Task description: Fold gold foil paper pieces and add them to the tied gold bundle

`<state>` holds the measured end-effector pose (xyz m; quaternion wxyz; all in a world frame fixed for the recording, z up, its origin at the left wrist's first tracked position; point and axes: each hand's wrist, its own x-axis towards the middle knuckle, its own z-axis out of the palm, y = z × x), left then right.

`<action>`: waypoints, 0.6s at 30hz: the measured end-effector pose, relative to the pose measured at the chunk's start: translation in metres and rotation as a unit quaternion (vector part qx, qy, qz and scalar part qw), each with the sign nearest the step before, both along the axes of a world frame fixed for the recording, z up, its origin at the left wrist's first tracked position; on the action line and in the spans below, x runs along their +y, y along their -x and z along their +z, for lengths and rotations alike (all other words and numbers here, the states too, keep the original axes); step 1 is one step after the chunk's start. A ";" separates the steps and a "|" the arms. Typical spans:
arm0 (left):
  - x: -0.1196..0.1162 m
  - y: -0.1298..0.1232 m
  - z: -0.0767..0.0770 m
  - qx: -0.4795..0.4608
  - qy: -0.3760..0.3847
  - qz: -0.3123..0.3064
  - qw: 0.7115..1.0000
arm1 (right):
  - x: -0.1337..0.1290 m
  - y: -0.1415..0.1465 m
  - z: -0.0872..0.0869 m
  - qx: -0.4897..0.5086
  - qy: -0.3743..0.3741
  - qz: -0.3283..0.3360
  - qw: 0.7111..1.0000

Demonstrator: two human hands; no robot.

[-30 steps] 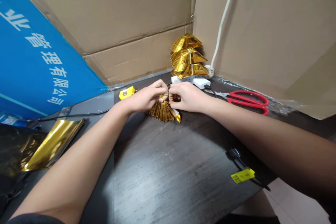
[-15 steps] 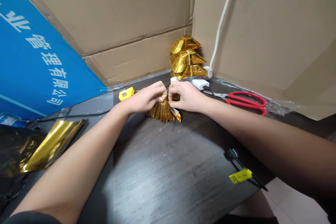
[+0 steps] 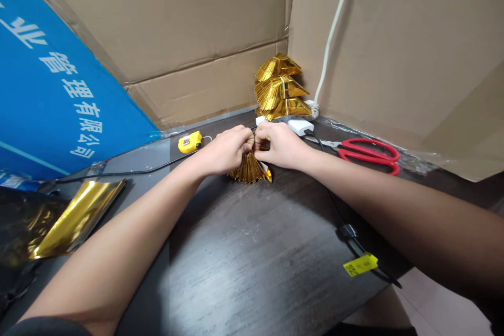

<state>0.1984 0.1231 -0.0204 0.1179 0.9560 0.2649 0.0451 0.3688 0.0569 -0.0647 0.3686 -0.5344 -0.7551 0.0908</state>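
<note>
A bundle of pleated gold foil paper (image 3: 249,169) fans out toward me on the dark table, gathered at its far end between my hands. My left hand (image 3: 234,148) is closed around the gathered end from the left. From the right, my right hand (image 3: 277,144) pinches at the same end, thumb and fingers pressed together. The exact grip points are partly hidden by the fingers. A small foil corner with a white patch sticks out at the bundle's right side. Just behind my hands, several finished-looking gold foil fans (image 3: 281,86) are stacked in the corner, with white ties visible.
Red-handled scissors (image 3: 370,152) lie at the right, beside a white plug adapter (image 3: 301,126). A yellow tape measure (image 3: 189,142) sits at the left. Gold foil sheets (image 3: 81,215) lie at the far left. A black cable with a yellow tag (image 3: 360,264) runs along the right. Cardboard walls (image 3: 205,16) stand behind.
My left hand has shifted slightly right, closer to my right hand, and covers more of the bundle's left side. The visible fan looks narrower. My right hand has barely moved.
</note>
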 end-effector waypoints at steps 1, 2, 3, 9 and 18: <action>-0.003 -0.001 0.000 -0.001 0.010 0.024 1.000 | 0.000 0.000 0.000 0.001 0.000 -0.002 1.000; -0.005 -0.002 0.001 -0.002 0.018 0.043 0.999 | 0.001 0.000 -0.001 0.002 0.000 -0.003 1.000; -0.007 -0.003 0.000 -0.003 0.025 0.056 0.998 | 0.002 -0.001 -0.001 0.003 0.000 -0.003 1.000; -0.006 -0.002 -0.002 -0.002 0.032 0.063 0.997 | 0.003 -0.005 0.000 0.005 0.012 0.009 1.000; -0.001 0.004 -0.011 -0.032 0.013 0.013 0.999 | 0.005 -0.009 -0.001 0.013 0.032 0.015 0.999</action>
